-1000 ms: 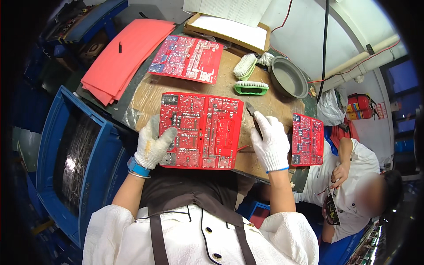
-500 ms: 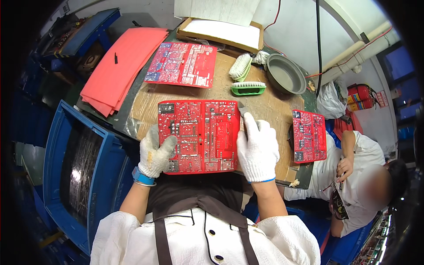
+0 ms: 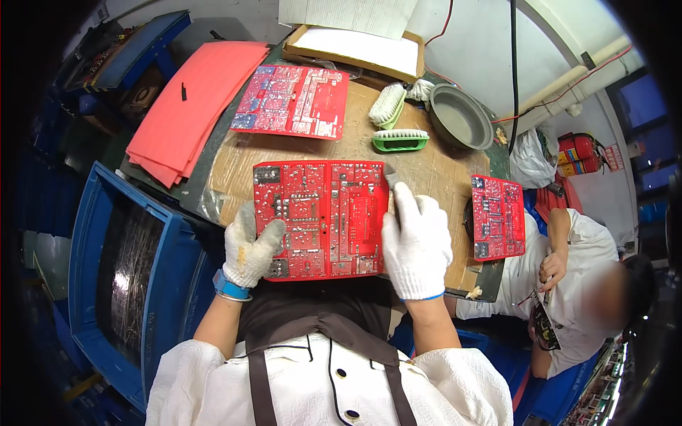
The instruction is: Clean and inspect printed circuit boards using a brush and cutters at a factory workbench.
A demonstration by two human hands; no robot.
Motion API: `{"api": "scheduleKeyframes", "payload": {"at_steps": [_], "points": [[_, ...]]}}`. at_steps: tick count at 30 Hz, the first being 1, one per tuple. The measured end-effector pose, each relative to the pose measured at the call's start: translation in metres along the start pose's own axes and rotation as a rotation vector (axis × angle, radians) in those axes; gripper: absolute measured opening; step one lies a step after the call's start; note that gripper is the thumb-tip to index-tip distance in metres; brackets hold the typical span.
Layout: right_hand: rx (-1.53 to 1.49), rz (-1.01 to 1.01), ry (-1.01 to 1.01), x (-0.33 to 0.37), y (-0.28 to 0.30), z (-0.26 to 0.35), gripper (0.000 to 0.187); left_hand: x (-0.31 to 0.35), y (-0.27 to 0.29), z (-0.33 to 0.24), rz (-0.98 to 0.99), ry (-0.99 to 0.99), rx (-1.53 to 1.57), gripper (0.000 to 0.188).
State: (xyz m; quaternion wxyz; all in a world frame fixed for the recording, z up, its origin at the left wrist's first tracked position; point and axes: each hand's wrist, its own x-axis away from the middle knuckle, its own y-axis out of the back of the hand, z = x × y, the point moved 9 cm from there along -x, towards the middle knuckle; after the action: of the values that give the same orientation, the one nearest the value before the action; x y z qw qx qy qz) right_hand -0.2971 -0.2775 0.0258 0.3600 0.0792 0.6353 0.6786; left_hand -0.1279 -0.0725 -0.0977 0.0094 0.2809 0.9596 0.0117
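A red circuit board (image 3: 305,220) with its soldered side up is in front of me at the table's near edge. My left hand (image 3: 250,245), in a white knitted glove with dark stains, grips its left edge, the thumb lying on top. In my gloved right hand (image 3: 418,245) is a scraper whose flat grey metal blade (image 3: 390,175) sticks out past the fingertips at the board's upper right corner. The hand covers the scraper's handle. The right hand's near side is against the board's right edge.
More red boards are on the table, one at the far left (image 3: 291,101) and one at the right (image 3: 497,217). Green brushes (image 3: 400,144) and a grey basin (image 3: 460,117) stand behind, pink foam sheets (image 3: 192,106) far left. A blue crate (image 3: 153,284) is left; a seated person (image 3: 568,263) is right.
My right hand has shifted very slightly right and nearer, the scraper with it. My left hand and the board stay in place.
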Motion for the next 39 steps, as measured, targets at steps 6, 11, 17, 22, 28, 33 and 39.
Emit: {"api": "scheduleKeyframes", "payload": {"at_steps": [6, 11, 17, 22, 28, 33, 39], "points": [[0.161, 0.084, -0.062, -0.004, -0.024, -0.026, 0.050, -0.001, -0.001, 0.003, 0.015, 0.017, -0.010, 0.045], [0.339, -0.152, 0.114, -0.021, -0.007, -0.037, 0.048, 0.002, 0.003, 0.008, -0.003, 0.010, 0.007, 0.047], [-1.089, 0.192, -0.192, -0.052, -0.070, -0.064, 0.029, 0.001, 0.002, 0.011, 0.013, 0.027, -0.012, 0.048], [-1.284, 0.385, -0.309, -0.060, -0.081, -0.057, 0.022, 0.002, 0.006, 0.005, -0.006, -0.034, -0.091, 0.048], [-1.280, 0.413, -0.347, -0.065, -0.090, -0.061, 0.015, 0.001, 0.003, -0.003, -0.003, -0.132, -0.154, 0.039], [-1.241, 0.433, -0.362, -0.074, -0.089, -0.054, 0.011, 0.002, 0.004, -0.009, -0.017, -0.159, -0.159, 0.040], [-0.965, 0.619, -0.244, -0.099, -0.088, -0.038, 0.028, 0.002, 0.006, -0.004, -0.002, -0.098, -0.187, 0.041]]}}
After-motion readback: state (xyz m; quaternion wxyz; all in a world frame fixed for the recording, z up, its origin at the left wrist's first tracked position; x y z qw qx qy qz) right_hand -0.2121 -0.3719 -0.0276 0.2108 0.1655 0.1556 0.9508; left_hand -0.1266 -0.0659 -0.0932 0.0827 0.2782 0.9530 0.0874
